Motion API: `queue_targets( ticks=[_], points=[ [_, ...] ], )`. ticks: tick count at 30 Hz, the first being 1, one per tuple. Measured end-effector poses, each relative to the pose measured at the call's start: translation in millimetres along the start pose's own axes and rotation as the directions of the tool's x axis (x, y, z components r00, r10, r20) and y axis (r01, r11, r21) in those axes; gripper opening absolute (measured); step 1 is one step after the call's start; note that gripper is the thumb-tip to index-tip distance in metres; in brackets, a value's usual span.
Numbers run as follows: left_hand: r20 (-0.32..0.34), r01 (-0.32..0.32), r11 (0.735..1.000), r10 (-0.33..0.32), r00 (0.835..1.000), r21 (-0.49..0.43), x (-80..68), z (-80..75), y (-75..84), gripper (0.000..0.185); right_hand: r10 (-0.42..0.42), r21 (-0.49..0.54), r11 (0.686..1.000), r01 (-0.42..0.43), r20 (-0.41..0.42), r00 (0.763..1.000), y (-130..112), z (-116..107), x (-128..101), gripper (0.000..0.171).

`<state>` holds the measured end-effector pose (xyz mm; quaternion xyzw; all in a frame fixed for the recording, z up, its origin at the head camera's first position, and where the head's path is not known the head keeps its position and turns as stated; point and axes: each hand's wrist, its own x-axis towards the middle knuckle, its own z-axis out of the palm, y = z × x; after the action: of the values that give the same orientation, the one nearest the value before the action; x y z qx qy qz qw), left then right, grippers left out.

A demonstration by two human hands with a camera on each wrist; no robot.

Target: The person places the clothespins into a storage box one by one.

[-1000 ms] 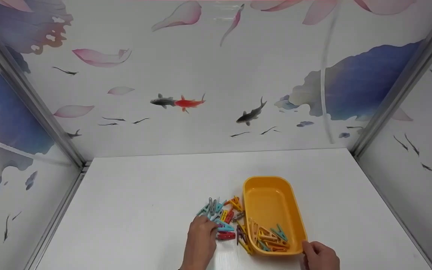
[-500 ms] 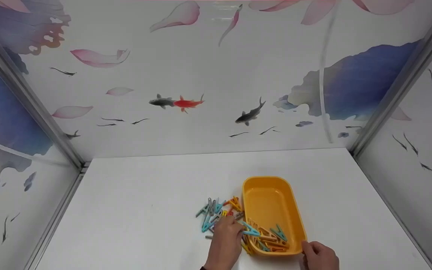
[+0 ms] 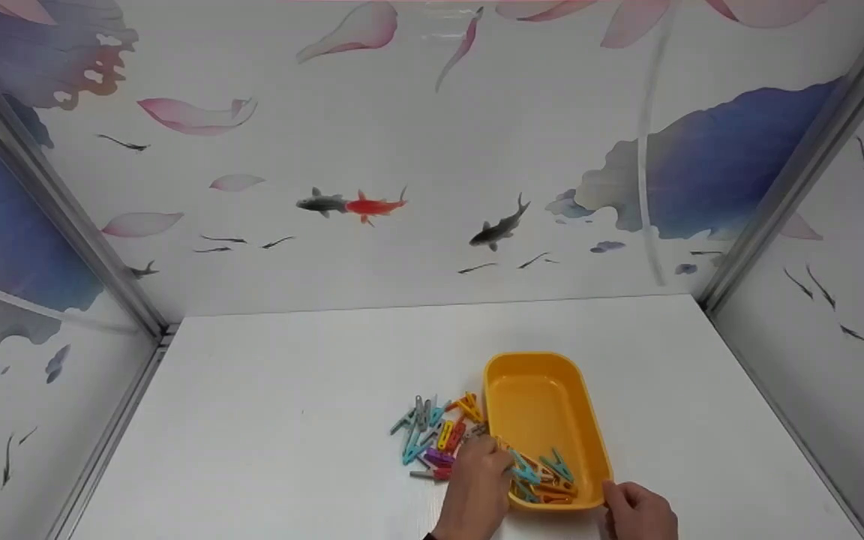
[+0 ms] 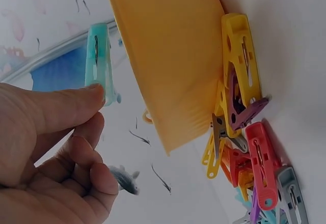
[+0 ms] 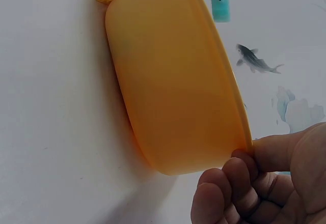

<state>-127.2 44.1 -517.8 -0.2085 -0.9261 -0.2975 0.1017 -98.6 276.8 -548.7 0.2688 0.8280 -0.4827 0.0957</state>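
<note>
A yellow plastic tub (image 3: 544, 397) stands on the white table, with several coloured clothespins (image 3: 548, 484) lying in its near end. My left hand (image 3: 505, 463) reaches over the tub's left rim and pinches a teal clothespin (image 3: 526, 472) at its fingertips. In the left wrist view that teal clothespin (image 4: 99, 61) hangs above the tub's wall (image 4: 163, 56), touched by a fingertip of my left hand (image 4: 97, 107). My right hand (image 3: 612, 491) grips the tub's near right corner, and in the right wrist view my right hand (image 5: 249, 155) has its thumb on the tub's rim (image 5: 173, 81).
A loose pile of clothespins (image 3: 436, 439) in teal, yellow, red, purple and grey lies on the table (image 3: 289, 390) against the tub's left side, seen close in the left wrist view as a pile (image 4: 244, 132). Painted walls with fish close in the back and both sides.
My left hand picked a teal clothespin from the pile and carried it right, over the tub's rim. The right hand and the tub have stayed in place.
</note>
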Motion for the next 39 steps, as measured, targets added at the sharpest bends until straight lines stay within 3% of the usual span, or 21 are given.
queue_targets(
  ticks=[4, 12, 19, 28, 39],
  points=[
    [-0.014, -0.014, 1.000, 0.014, 1.000, -0.008, -1.6, 2.2, -0.8, 0.009, -0.001, -0.011, 1.000, 0.001, 0.004, 1.000, 0, 0, 1, 0.037],
    [0.068, 0.147, 0.987, -0.143, 0.987, -0.070, -3.0, -6.2, -7.0, 0.011, 0.004, -0.004, 1.000, -0.004, 0.015, 1.000, 1, 0, 1, 0.037],
    [0.015, 0.165, 0.984, -0.165, 0.986, -0.059, -9.9, -13.2, -26.9, 0.007, 0.017, 0.012, 1.000, -0.017, 0.018, 1.000, 1, 0, 1, 0.037],
    [-0.098, 0.222, 0.975, -0.218, 0.971, 0.027, -16.7, -22.1, -49.0, 0.005, -0.009, 0.005, 1.000, 0.009, 0.009, 1.000, 2, -1, 0, 0.038],
    [-0.055, 0.337, 0.938, -0.333, 0.941, 0.081, -22.0, -25.2, -69.4, 0.009, -0.013, -0.010, 1.000, 0.013, 0.000, 1.000, 2, 0, 1, 0.038]
  ],
)
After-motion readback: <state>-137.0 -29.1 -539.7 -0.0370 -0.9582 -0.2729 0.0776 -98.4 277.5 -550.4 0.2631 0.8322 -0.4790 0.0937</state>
